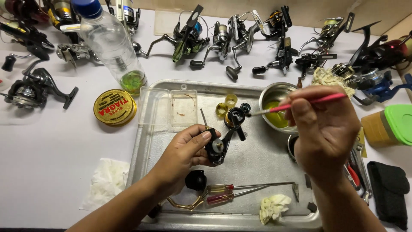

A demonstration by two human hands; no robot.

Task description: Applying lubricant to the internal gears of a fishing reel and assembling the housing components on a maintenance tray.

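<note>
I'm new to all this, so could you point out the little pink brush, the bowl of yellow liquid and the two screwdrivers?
pink brush [315,100], head view, on its handle.
metal bowl [274,89], head view, on its bare inner wall.
screwdrivers [221,193], head view, between their clear handles.

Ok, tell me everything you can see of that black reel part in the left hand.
The black reel body looks like metal or hard plastic, with a brass-coloured hub showing at its lower end and a black arm rising to a round head. The left hand pinches it, tilted, just above the metal tray. The pink-handled brush in the right hand points at its top.
</note>
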